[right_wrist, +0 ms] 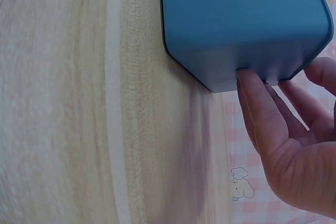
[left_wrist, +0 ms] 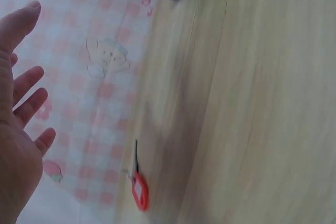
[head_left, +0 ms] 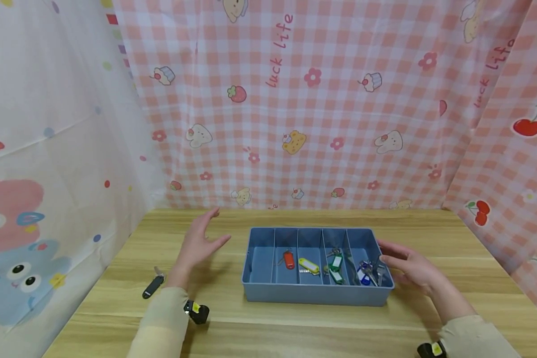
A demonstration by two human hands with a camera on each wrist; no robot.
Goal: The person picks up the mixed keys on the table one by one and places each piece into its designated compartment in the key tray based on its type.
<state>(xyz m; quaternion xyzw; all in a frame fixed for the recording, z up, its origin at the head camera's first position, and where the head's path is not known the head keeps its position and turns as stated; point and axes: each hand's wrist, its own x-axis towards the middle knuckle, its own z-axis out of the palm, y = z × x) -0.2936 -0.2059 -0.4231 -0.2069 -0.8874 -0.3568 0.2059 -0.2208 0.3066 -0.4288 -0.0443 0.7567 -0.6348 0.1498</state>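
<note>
A blue-grey divided tray (head_left: 317, 294) lies on the wooden table. Its compartments hold, left to right, keys with a red tag (head_left: 288, 260), a yellow tag (head_left: 309, 266), green tags (head_left: 336, 275) and blue tags (head_left: 364, 273). My right hand (head_left: 411, 266) is at the tray's right end; in the right wrist view its straight fingers (right_wrist: 262, 114) touch the outer end wall, and the thumb is at the rim. Raised left of the tray, my left hand (head_left: 197, 247) holds nothing, fingers and thumb spread. A key with a black tag (head_left: 153, 287) lies beside my left forearm.
In the left wrist view another key with a red tag (left_wrist: 139, 190) lies near the table's edge. A checked pink cloth (head_left: 295, 109) hangs behind the table (head_left: 295, 328), with printed cloths on both sides.
</note>
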